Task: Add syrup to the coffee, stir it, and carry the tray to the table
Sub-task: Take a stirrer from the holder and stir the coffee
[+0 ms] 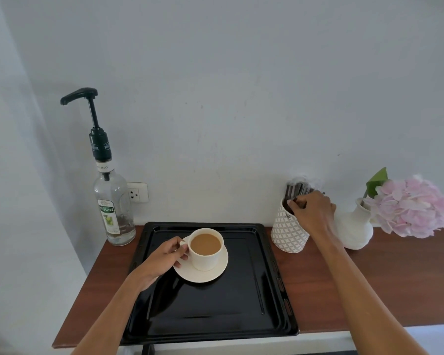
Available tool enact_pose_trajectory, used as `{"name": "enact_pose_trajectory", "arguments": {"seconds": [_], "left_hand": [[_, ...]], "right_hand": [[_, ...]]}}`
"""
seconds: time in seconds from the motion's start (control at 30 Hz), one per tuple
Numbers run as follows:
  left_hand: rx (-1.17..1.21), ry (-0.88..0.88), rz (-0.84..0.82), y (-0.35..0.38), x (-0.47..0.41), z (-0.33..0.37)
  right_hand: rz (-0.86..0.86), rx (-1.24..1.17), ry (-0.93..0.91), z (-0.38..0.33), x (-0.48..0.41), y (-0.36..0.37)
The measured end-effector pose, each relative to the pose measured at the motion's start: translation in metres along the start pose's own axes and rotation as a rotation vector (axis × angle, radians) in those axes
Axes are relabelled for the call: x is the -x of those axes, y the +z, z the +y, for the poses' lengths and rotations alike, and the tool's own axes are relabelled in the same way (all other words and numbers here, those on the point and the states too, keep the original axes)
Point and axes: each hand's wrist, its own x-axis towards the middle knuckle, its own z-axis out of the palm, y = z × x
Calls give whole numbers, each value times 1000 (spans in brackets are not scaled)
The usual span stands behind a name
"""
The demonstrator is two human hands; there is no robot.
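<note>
A white cup of milky coffee point(206, 248) stands on a white saucer point(203, 274) on a black tray point(210, 303). My left hand point(164, 257) grips the cup's handle. A clear syrup bottle with a tall black pump point(112, 201) stands at the back left of the brown counter, apart from the tray. At the back right, a patterned white holder point(287, 234) contains several dark stirrers point(296, 189). My right hand point(312, 212) is at the holder's mouth with its fingers pinched on one stirrer.
A white vase point(355, 226) with a pink hydrangea point(412, 208) stands just right of the holder, close to my right wrist. A wall socket point(137, 192) sits behind the bottle. The wooden counter point(369, 283) ends at a front edge under the tray.
</note>
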Motion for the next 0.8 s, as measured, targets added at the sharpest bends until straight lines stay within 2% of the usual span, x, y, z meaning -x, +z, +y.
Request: {"name": "enact_pose_trajectory", "arguments": {"seconds": [0.3,0.37,0.5,0.67,0.8], "left_hand": [[38,-8,-2,0,1,-3],[45,-12,-1,0,2,-4],[56,-12,6,0,0,-4],[78,-11,5,1,0,-6],[96,-13,3,0,-1,-10]], "right_hand": [[332,-69,-292,-67,6,-41],[355,-129,-353,-85,16,-45],[235,-273,-387,-113,35,-41],[13,-448,-297,-124,56,-14],[-161,-483,-298,-129,76,16]]}}
